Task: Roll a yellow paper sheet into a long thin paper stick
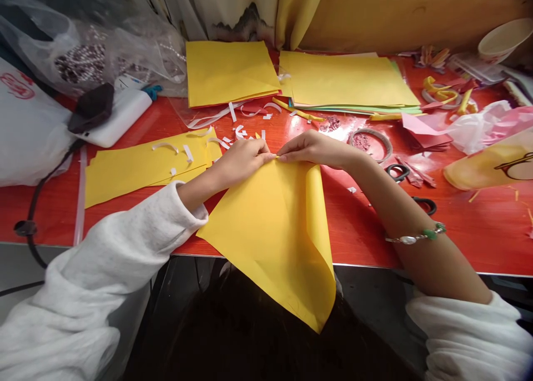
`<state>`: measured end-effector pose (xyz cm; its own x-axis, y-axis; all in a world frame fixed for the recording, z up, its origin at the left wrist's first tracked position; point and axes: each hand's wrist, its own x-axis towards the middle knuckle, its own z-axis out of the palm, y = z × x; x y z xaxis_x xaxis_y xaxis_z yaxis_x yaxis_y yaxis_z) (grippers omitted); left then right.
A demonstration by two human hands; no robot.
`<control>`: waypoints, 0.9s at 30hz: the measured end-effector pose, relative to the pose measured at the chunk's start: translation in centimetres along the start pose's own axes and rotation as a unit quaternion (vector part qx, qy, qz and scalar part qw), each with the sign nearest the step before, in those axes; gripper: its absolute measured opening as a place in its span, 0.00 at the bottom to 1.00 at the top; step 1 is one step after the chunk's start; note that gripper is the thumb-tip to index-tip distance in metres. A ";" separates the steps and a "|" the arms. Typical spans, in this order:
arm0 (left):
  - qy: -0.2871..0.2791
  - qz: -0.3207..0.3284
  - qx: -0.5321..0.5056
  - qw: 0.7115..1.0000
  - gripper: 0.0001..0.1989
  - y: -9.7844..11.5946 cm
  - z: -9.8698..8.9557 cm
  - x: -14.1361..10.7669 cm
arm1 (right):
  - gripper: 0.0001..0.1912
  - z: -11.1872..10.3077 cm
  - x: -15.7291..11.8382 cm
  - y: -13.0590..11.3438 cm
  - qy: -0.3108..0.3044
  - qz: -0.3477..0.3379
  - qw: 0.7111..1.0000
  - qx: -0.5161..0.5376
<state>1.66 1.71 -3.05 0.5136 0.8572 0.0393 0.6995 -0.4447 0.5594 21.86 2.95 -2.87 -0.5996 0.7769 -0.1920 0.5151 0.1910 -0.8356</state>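
Note:
A large yellow paper sheet [266,231] lies at the red table's front edge, its lower part hanging over. Its right side curls upward. At its far edge my left hand [245,160] pinches the paper between thumb and fingers. Close beside it, my right hand [310,148] pinches the same edge, the fingertips of both hands almost touching. A tiny rolled bit of yellow shows between the fingertips. White paper scraps [239,131] are scattered just beyond my left hand.
Yellow sheets [229,73] and another stack [345,81] lie at the back. Cut yellow pieces [141,161] are left. A tape roll [370,142], scissors [397,173] and a yellow cup [491,161] stand right. A white power bank [119,117] is left.

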 end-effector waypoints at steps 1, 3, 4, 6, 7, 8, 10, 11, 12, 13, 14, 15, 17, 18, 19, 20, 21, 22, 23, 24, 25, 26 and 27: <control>-0.001 -0.006 -0.005 1.000 0.11 0.0 -0.1 0.0 | 0.17 0.0 0.0 0.0 0.006 -0.002 1.000 -0.010; -0.004 -0.019 -0.008 1.000 0.13 0.1 -0.2 0.1 | 0.16 0.1 0.2 0.0 0.020 -0.005 1.000 -0.023; -0.007 -0.025 -0.004 1.000 0.13 0.2 -0.3 0.2 | 0.16 0.2 0.2 0.1 0.026 -0.005 0.999 -0.029; -0.012 -0.029 0.008 0.999 0.14 0.3 -0.4 0.2 | 0.17 0.3 0.2 0.1 0.034 -0.003 0.999 -0.037; -0.013 -0.028 0.012 0.999 0.14 0.3 -0.4 0.2 | 0.17 0.3 0.2 0.0 0.036 -0.002 0.999 -0.040; -0.013 -0.025 0.012 1.000 0.13 0.3 -0.3 0.2 | 0.17 0.2 0.2 0.0 0.035 -0.002 0.999 -0.040; -0.008 -0.019 0.005 1.000 0.12 0.3 -0.2 0.1 | 0.18 0.1 0.1 0.0 0.026 -0.004 0.999 -0.028; -0.003 -0.018 0.003 1.000 0.12 0.2 -0.1 0.1 | 0.18 0.1 0.1 0.0 0.019 -0.003 1.000 -0.021; 0.001 -0.017 0.003 1.000 0.12 0.2 -0.1 0.1 | 0.18 0.0 0.0 0.0 0.013 -0.002 1.000 -0.015; 0.003 -0.015 0.003 1.000 0.11 0.2 0.0 0.0 | 0.18 0.0 0.0 0.0 0.010 -0.001 1.000 -0.015; 0.003 -0.015 0.003 1.000 0.11 0.2 0.0 0.0 | 0.18 0.0 0.0 0.1 0.011 -0.003 1.000 -0.019; 0.003 -0.015 0.003 1.000 0.11 0.1 0.0 0.0 | 0.17 0.0 0.1 0.1 0.015 -0.005 0.999 -0.028; -0.001 -0.016 0.003 1.000 0.11 0.2 -0.1 0.0 | 0.17 0.0 0.1 0.2 0.025 -0.010 0.998 -0.049; -0.007 -0.013 0.006 1.000 0.11 0.2 -0.2 0.0 | 0.17 0.0 0.2 0.2 0.027 -0.012 0.998 -0.057; -0.014 -0.009 0.011 1.000 0.12 0.3 -0.2 0.0 | 0.17 0.0 0.2 0.2 0.028 -0.013 0.998 -0.062; -0.020 -0.005 0.017 1.000 0.13 0.4 -0.3 0.0 | 0.17 0.1 0.2 0.2 0.027 -0.015 0.997 -0.066; -0.026 -0.003 0.025 0.999 0.14 0.5 -0.4 0.0 | 0.17 0.1 0.2 0.1 0.028 -0.017 0.997 -0.069; -0.031 -0.003 0.032 0.999 0.15 0.6 -0.4 0.0 | 0.16 0.1 0.2 0.0 0.027 -0.019 0.997 -0.073; -0.032 -0.004 0.038 0.999 0.15 0.7 -0.4 0.0 | 0.16 0.1 0.1 -0.1 0.027 -0.021 0.996 -0.078; -0.031 -0.004 0.043 0.999 0.14 0.7 -0.4 -0.1 | 0.16 0.1 0.0 -0.2 0.025 -0.022 0.996 -0.085; -0.028 -0.001 0.047 0.999 0.14 0.8 -0.4 -0.1 | 0.16 0.1 0.0 -0.4 0.023 -0.022 0.995 -0.093; -0.025 0.003 0.050 0.998 0.13 0.8 -0.4 -0.1 | 0.16 0.1 -0.1 -0.6 0.019 -0.022 0.995 -0.100; -0.022 0.009 0.051 0.998 0.13 0.8 -0.3 -0.1 | 0.16 0.1 -0.2 -0.8 0.016 -0.020 0.994 -0.106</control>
<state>2.01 1.35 -2.34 0.5461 0.8377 0.0101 0.7364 -0.4858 0.4710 21.58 2.58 -2.22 -0.6045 0.7839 -0.1414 0.6103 0.3417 -0.7146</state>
